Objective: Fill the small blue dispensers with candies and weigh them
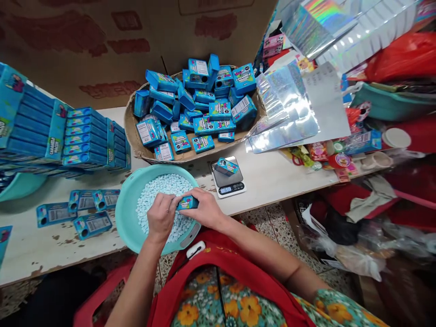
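Over the teal basin (124, 204) of pale blue candies (165, 187), both hands meet at a small blue candy box (188, 203). My right hand (206, 210) wraps around the box from the right, thumb along its near side. At the box's left end, the closed fingers of my left hand (161, 217) pinch it; their tips are partly hidden. Just right of the basin, a small digital scale (230, 187) carries another blue candy box (227, 165); its lit reading is too small to read.
Behind the basin, a cut-down cardboard tray (185, 156) holds many blue boxes. Stacked boxes (86, 136) rise at left, with several flat boxes (92, 225) lying before them. Holographic sheets (286, 109) and mixed packaging cover the right side. A red stool (90, 299) stands below the table.
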Demonstrator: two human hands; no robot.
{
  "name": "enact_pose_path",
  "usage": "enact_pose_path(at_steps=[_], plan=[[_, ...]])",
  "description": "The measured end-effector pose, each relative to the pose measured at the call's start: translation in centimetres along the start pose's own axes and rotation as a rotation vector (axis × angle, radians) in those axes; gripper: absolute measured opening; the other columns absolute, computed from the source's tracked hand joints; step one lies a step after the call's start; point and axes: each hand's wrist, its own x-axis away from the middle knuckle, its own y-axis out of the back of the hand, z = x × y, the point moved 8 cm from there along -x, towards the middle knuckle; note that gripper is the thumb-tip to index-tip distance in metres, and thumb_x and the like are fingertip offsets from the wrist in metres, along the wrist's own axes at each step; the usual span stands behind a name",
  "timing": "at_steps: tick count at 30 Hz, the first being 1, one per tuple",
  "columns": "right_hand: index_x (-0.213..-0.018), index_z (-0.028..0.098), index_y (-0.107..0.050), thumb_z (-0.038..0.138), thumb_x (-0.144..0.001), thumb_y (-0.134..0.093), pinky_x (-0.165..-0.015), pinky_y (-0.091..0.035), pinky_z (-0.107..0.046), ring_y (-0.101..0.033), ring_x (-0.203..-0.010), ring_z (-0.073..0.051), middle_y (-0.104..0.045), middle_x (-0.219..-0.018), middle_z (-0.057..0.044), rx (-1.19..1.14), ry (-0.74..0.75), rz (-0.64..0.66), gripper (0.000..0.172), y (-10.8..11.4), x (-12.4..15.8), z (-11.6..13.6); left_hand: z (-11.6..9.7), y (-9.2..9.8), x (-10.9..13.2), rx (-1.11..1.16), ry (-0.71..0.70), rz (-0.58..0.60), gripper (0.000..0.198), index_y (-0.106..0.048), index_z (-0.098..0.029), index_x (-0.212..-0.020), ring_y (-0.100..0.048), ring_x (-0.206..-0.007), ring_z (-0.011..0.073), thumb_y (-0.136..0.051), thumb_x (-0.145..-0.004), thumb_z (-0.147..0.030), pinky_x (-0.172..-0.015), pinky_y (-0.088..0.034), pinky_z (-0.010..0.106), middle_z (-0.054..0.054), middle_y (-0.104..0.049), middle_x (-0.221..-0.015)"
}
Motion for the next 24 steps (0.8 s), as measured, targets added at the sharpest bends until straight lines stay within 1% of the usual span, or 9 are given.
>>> enact_pose_path(at_steps=[3,6,8,9,12,17,20,22,24], plan=[[-0.096,0.021,-0.066,0.027,-0.063,-0.082,-0.083,-0.048,-0.032,-0.062,-0.089,-0.020,-0.064,-0.093,-0.002,-0.080,-0.003,-0.041,0.037,1.8,0.5,-0.3,3.2,-0.2,0.3,-0.080,0.163,-0.030,0.024,-0.062,-0.019,-0.077,-0.056,-0.074,0.0191,-0.052,-0.090,-0.035,-0.072,-0.042,0.030,0.007,-0.063,-0.075],[-0.096,0.021,-0.065,0.029,-0.066,-0.080,-0.082,-0.048,-0.032,-0.061,-0.088,-0.019,-0.064,-0.093,-0.002,-0.144,0.007,-0.119,0.034,4.9,1.7,-0.8,6.9,-2.1,1.3,-0.141,0.286,0.154,0.029,-0.066,-0.020,-0.086,-0.057,-0.091,0.0253,-0.051,-0.088,-0.043,-0.084,-0.042,0.037,0.011,-0.065,-0.092],[-0.096,0.022,-0.064,0.027,-0.067,-0.078,-0.081,-0.048,-0.031,-0.061,-0.087,-0.019,-0.063,-0.094,-0.002,-0.155,-0.016,-0.187,0.033,7.7,2.9,-2.0,8.5,-3.6,2.0,-0.165,0.296,0.273,0.032,-0.068,-0.021,-0.094,-0.054,-0.106,0.0300,-0.052,-0.085,-0.047,-0.093,-0.038,0.043,0.013,-0.063,-0.107],[-0.097,0.022,-0.063,0.026,-0.068,-0.076,-0.080,-0.049,-0.031,-0.061,-0.087,-0.019,-0.063,-0.096,-0.002,-0.159,-0.041,-0.223,0.033,9.1,3.5,-3.0,9.0,-4.1,2.1,-0.164,0.295,0.293,0.034,-0.068,-0.021,-0.096,-0.052,-0.110,0.0313,-0.052,-0.084,-0.049,-0.096,-0.036,0.045,0.013,-0.062,-0.111],[-0.100,0.022,-0.061,0.027,-0.070,-0.074,-0.078,-0.049,-0.031,-0.061,-0.086,-0.018,-0.062,-0.097,-0.003,-0.153,-0.121,-0.363,0.033,13.9,5.4,-7.2,9.2,-5.4,1.8,-0.093,0.302,0.270,0.038,-0.067,-0.019,-0.098,-0.054,-0.108,0.0298,-0.048,-0.086,-0.050,-0.097,-0.038,0.045,0.012,-0.064,-0.108],[-0.099,0.020,-0.059,0.034,-0.067,-0.076,-0.081,-0.049,-0.035,-0.060,-0.085,-0.019,-0.062,-0.094,-0.003,-0.100,-0.208,-0.673,0.040,20.7,7.0,-15.8,7.3,-7.3,0.0,-0.024,0.250,0.228,0.039,-0.066,-0.018,-0.096,-0.057,-0.105,0.0275,-0.045,-0.088,-0.050,-0.096,-0.041,0.041,0.011,-0.066,-0.105],[-0.099,0.019,-0.057,0.039,-0.064,-0.078,-0.083,-0.049,-0.038,-0.060,-0.088,-0.021,-0.063,-0.096,-0.004,-0.082,-0.235,-0.763,0.045,22.6,7.1,-19.5,6.7,-7.9,-0.6,-0.046,0.210,0.231,0.041,-0.067,-0.017,-0.095,-0.058,-0.103,0.0280,-0.044,-0.089,-0.050,-0.095,-0.042,0.041,0.011,-0.066,-0.104],[-0.099,0.019,-0.058,0.040,-0.063,-0.078,-0.085,-0.049,-0.040,-0.060,-0.089,-0.021,-0.063,-0.097,-0.005,-0.036,-0.243,-0.752,0.046,23.1,7.0,-20.5,6.8,-8.0,-0.5,-0.052,0.214,0.237,0.040,-0.067,-0.018,-0.094,-0.059,-0.102,0.0279,-0.045,-0.089,-0.051,-0.094,-0.043,0.041,0.011,-0.067,-0.103],[-0.101,0.018,-0.058,0.043,-0.067,-0.076,-0.086,-0.050,-0.042,-0.060,-0.089,-0.022,-0.063,-0.098,-0.006,0.025,-0.260,-0.733,0.046,23.5,7.2,-20.3,7.1,-8.0,-0.1,-0.052,0.236,0.246,0.040,-0.067,-0.018,-0.093,-0.059,-0.102,0.0277,-0.044,-0.089,-0.050,-0.094,-0.044,0.041,0.011,-0.067,-0.102]])
